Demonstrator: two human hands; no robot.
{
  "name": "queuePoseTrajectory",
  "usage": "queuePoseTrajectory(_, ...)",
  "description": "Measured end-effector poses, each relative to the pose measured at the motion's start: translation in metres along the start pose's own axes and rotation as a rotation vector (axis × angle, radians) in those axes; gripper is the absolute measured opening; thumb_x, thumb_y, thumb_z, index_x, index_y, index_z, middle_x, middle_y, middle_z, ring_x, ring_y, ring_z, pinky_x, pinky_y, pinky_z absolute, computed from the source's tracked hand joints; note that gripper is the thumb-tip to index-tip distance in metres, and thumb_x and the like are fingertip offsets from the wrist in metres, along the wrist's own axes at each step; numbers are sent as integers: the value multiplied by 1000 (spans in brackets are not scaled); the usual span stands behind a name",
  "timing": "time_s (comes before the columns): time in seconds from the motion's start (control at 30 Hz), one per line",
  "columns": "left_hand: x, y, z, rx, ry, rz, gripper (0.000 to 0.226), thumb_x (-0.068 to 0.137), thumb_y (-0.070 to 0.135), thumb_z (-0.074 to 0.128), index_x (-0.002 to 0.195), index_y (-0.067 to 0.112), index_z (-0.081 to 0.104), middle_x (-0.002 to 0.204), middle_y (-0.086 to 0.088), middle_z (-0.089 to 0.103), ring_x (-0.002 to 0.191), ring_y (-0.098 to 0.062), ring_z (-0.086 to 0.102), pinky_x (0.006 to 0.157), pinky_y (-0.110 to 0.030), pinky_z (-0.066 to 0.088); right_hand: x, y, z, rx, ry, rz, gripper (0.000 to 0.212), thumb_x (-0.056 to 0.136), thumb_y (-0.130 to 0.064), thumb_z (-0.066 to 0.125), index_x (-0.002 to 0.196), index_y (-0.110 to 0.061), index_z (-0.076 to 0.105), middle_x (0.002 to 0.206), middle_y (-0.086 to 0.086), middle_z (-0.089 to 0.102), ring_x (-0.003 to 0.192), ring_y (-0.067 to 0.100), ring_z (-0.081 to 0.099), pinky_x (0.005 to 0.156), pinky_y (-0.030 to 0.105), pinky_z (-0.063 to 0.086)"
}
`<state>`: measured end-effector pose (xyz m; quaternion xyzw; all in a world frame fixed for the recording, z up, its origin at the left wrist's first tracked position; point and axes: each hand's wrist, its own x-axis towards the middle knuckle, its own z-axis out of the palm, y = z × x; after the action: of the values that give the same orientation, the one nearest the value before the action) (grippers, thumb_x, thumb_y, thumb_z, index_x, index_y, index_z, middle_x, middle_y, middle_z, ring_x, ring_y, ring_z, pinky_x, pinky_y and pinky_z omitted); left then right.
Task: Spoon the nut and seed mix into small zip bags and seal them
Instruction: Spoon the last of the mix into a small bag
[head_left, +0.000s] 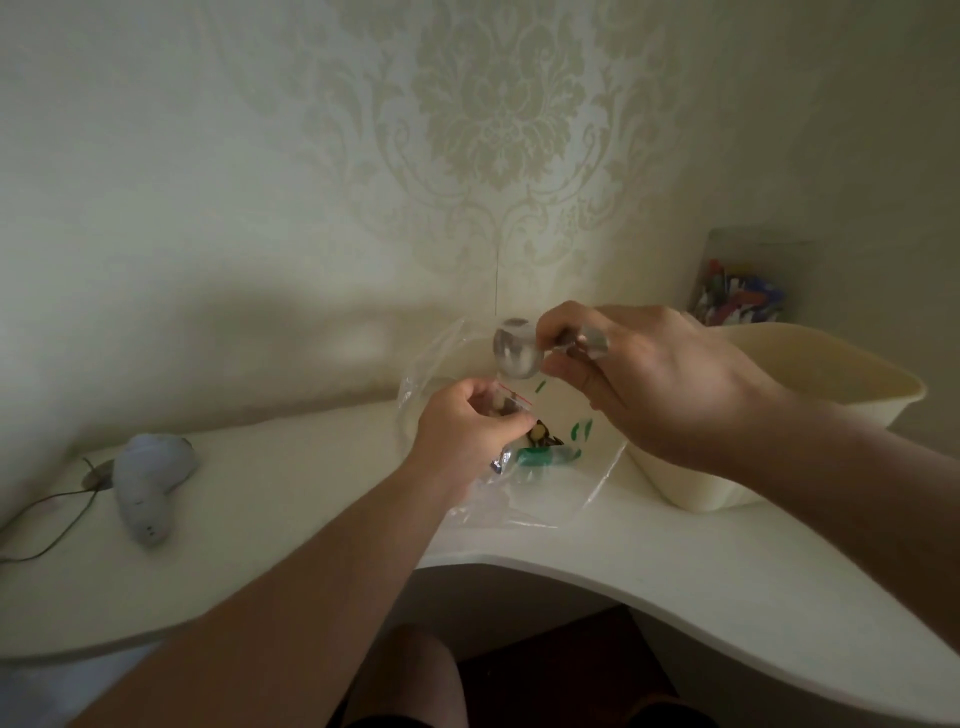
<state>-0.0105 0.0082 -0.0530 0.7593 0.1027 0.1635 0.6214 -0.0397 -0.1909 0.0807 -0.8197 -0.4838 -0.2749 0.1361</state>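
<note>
The left hand (470, 423) pinches a small clear zip bag (501, 402) above the cream desk (270, 514); the right hand (644, 374) grips a shiny metal spoon (517, 351) over it.

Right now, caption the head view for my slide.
Right hand holds spoon over zip bag pinched by left hand.

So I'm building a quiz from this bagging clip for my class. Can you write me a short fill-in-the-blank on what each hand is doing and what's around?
1. The right hand holds a metal ____ by its handle.
2. The left hand pinches the small zip bag, whose seal strip is ____ in colour.
3. The cream tub stands to the ____ of the large clear bag.
4. The white corded device lies on the ____ side of the table.

Missing words: spoon; red; right; left
</note>
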Motion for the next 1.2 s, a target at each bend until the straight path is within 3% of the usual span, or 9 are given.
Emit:
queuePoseTrajectory(0.27, 2, 4, -6, 90, -55, -75, 15, 82, 25, 84, 89, 14, 77, 72, 2, 65, 67, -11, 60, 66, -26, 46, -16, 13, 19, 40, -92, 318, 44, 101, -55, 32, 109, -19, 55, 79, -3, 64, 60, 17, 66, 61, 46, 58)
queuePoseTrajectory(0.47, 4, 8, -3, 279, -113, -165, 13, 83, 29, 81, 79, 16, 78, 68, 2, 72, 59, -14, 63, 57, -23, 49, -34, 18, 41, 86, -207, 472, 23, 108, -47, 38, 100, -27, 47, 84, -6, 59, 68, 12, 63, 68, 43, 58)
queuePoseTrajectory(0.57, 6, 5, 1, 422, -160, -123, 24, 80, 28, 76, 59, 20, 66, 63, 5, 69, 59, -14, 62, 59, -25, 46, -37, 15, 41, 89, -154, 459, 26, 109, -45, 38, 99, -24, 50, 80, -5, 58, 65, 14, 60, 64, 39, 54)
queuePoseTrajectory(0.67, 4, 4, 5, 602, -179, -60, 18, 74, 30, 73, 70, 15, 64, 66, 0, 68, 65, -16, 64, 60, -31, 50, -39, 13, 42, 116, -99, 438, 26, 109, -42, 39, 97, -21, 50, 84, -7, 56, 71, 7, 56, 59, 19, 40)
queuePoseTrajectory(0.83, 3, 5, 9, 673, -173, -8, 14, 78, 26, 77, 69, 20, 67, 67, 1, 66, 68, -15, 63, 55, -24, 42, -45, 15, 45, 192, -84, 485, 34, 106, -47, 35, 98, -19, 54, 86, -1, 64, 72, 20, 66, 71, 46, 55)
queuePoseTrajectory(0.93, 5, 7, 7, 513, -112, -55, 7, 78, 21, 79, 83, 17, 77, 72, 2, 72, 66, -12, 64, 58, -22, 45, -50, 18, 45, 227, -62, 542, 29, 108, -44, 37, 103, -21, 55, 87, -4, 66, 75, 18, 68, 74, 48, 57)
queuePoseTrajectory(1.03, 10, 20, 6, 327, -44, -95, 31, 74, 19, 76, 102, 5, 76, 86, -8, 78, 64, -18, 63, 56, -31, 51, -53, 19, 47, 261, -48, 598, 29, 108, -47, 36, 105, -24, 54, 86, -5, 68, 74, 16, 69, 74, 48, 58)
queuePoseTrajectory(1.1, 10, 31, 6, 311, -42, -49, 38, 67, 26, 73, 102, 13, 78, 86, 2, 77, 67, -17, 65, 57, -32, 51, -55, 19, 50, 292, -27, 633, 29, 108, -46, 37, 105, -24, 54, 86, -4, 68, 74, 16, 69, 73, 49, 59)
queuePoseTrajectory(1.2, 11, 39, 8, 355, -68, -8, 18, 72, 20, 77, 89, 28, 79, 75, 10, 72, 66, -15, 64, 58, -24, 47, -60, 18, 54, 343, 19, 673, 28, 109, -45, 38, 102, -26, 56, 86, -4, 69, 75, 14, 69, 74, 48, 60)
